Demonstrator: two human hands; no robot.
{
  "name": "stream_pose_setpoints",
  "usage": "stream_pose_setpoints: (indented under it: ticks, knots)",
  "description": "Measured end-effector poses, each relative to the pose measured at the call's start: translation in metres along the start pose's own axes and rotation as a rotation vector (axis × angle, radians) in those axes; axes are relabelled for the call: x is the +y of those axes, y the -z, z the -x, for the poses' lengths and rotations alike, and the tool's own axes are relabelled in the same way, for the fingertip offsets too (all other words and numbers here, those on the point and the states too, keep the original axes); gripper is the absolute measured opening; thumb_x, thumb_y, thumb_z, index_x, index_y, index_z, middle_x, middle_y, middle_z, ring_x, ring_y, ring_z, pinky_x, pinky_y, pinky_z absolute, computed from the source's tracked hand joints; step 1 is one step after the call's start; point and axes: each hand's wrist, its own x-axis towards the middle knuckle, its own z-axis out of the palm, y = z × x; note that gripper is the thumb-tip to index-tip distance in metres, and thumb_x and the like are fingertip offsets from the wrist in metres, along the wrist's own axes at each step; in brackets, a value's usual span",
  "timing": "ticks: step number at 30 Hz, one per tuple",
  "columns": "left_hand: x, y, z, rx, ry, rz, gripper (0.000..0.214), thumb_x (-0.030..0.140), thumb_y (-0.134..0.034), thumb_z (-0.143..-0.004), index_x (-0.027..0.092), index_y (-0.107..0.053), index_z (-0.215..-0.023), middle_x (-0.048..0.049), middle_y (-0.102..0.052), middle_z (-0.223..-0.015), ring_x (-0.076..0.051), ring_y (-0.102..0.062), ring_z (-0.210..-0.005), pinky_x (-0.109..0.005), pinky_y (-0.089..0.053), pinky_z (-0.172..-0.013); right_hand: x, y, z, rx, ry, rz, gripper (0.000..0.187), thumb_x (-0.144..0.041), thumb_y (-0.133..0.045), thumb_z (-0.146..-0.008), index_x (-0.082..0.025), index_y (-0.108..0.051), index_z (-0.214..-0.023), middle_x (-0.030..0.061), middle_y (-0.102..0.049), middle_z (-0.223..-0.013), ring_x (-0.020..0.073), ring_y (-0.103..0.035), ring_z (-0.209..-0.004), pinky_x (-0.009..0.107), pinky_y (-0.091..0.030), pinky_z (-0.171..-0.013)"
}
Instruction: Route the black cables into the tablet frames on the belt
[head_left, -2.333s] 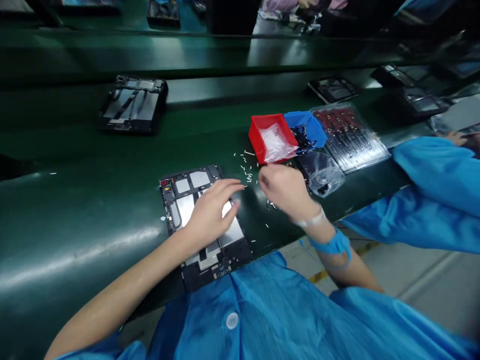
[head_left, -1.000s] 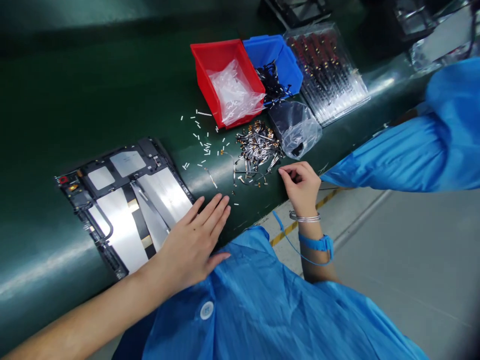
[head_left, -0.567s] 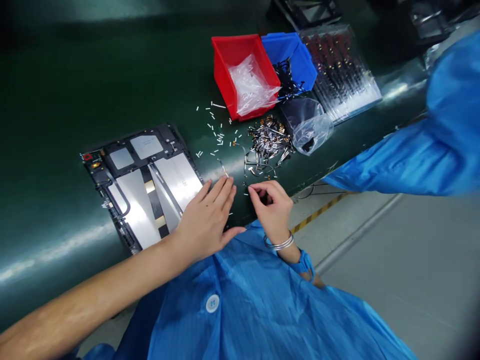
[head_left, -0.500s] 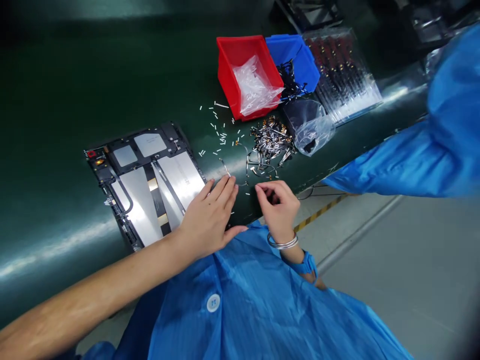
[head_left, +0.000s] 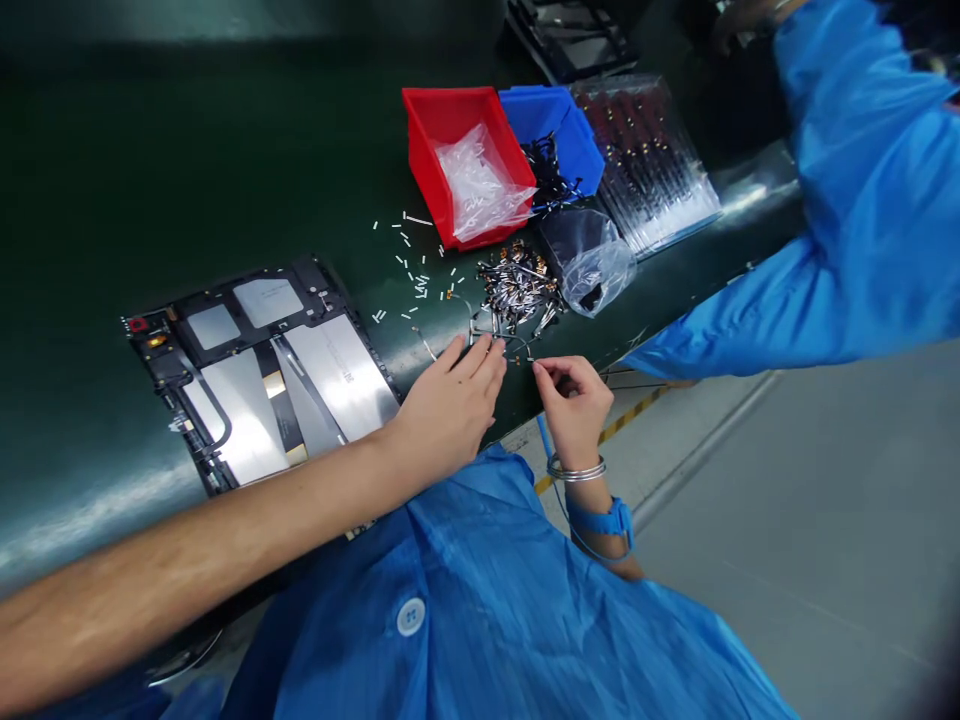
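My left hand [head_left: 454,408] lies palm down at the bench's near edge with its fingers stretched out, over part of a thin cable [head_left: 471,318]. Just right of it, my right hand [head_left: 577,405] has thumb and forefinger pinched together. Its fingertips meet one end of a thin cable; whatever is between them is too small to make out. Beyond both hands is a heap of small flex cables [head_left: 521,285] with gold and silver ends. Tiny white strips [head_left: 420,288] lie scattered left of the heap. An opened tablet-like device [head_left: 341,365] rests partly behind my left forearm.
A red bin [head_left: 427,135] holds a clear plastic bag, and a blue bin [head_left: 581,120] holds black cables. Right of them are a bagged dark item [head_left: 589,260] and a clear tray of parts [head_left: 652,170]. A co-worker's blue sleeve [head_left: 720,310] reaches along the right side.
The view has shifted, so the bench items appear farther left. My two hands are closer to the cable heap, and my right fingertips now meet a cable end. The co-worker's sleeve has moved.
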Motion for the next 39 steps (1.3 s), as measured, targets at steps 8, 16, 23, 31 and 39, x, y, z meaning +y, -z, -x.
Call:
stream_pose_setpoints:
  ticks: [8,16,23,31,39]
  knots:
    - [-0.001,-0.01,-0.005,-0.023,0.041,0.032,0.068,0.044,-0.045,-0.095,-0.002,-0.037,-0.144,-0.0249,-0.035,-0.15,-0.037,-0.034,-0.138,-0.05,-0.03,-0.111,-0.012,-0.014,0.003,0.049,0.005,0.127,0.011,-0.02,-0.062,-0.08,-0.019,-0.067,-0.07,-0.0025,-0.056,-0.063,0.0118,-0.049,-0.059,0.026,-0.04,-0.058]
    - [-0.002,-0.016,-0.008,-0.027,-0.013,0.058,0.073,0.049,-0.045,-0.094,-0.003,-0.034,-0.145,-0.0205,-0.026,-0.155,-0.037,-0.022,-0.143,-0.05,-0.024,-0.115,-0.014,-0.021,0.003,0.085,-0.008,0.264,0.011,-0.02,-0.06,-0.077,-0.02,-0.063,-0.066,-0.0029,-0.054,-0.062,0.0125,-0.048,-0.058,0.026,-0.039,-0.057]
    - [-0.003,-0.014,-0.009,-0.039,-0.026,0.063,0.069,0.046,-0.044,-0.095,-0.003,-0.038,-0.143,-0.0211,-0.033,-0.152,-0.037,-0.028,-0.14,-0.048,-0.023,-0.115,-0.02,-0.021,0.014,0.095,0.129,0.415,0.013,-0.023,-0.059,-0.083,-0.019,-0.067,-0.075,0.0006,-0.061,-0.069,0.0145,-0.052,-0.063,0.027,-0.041,-0.061]
    - [-0.003,-0.013,-0.009,-0.035,-0.029,0.059,0.066,0.045,-0.046,-0.095,0.0,-0.04,-0.143,-0.0212,-0.035,-0.151,-0.037,-0.03,-0.138,-0.049,-0.026,-0.113,-0.031,-0.016,0.028,0.045,0.245,0.622,0.021,-0.024,-0.054,-0.088,-0.017,-0.072,-0.096,0.0061,-0.065,-0.08,0.0199,-0.054,-0.079,0.031,-0.042,-0.065]
    - [-0.002,-0.016,-0.008,-0.007,-0.018,0.06,0.066,0.042,-0.045,-0.095,-0.001,-0.037,-0.144,-0.0202,-0.037,-0.15,-0.036,-0.031,-0.138,-0.048,-0.026,-0.113,-0.047,-0.007,0.025,-0.267,0.295,0.807,0.031,-0.02,-0.047,-0.089,-0.017,-0.069,-0.11,0.0116,-0.063,-0.088,0.0252,-0.046,-0.083,0.037,-0.033,-0.062]
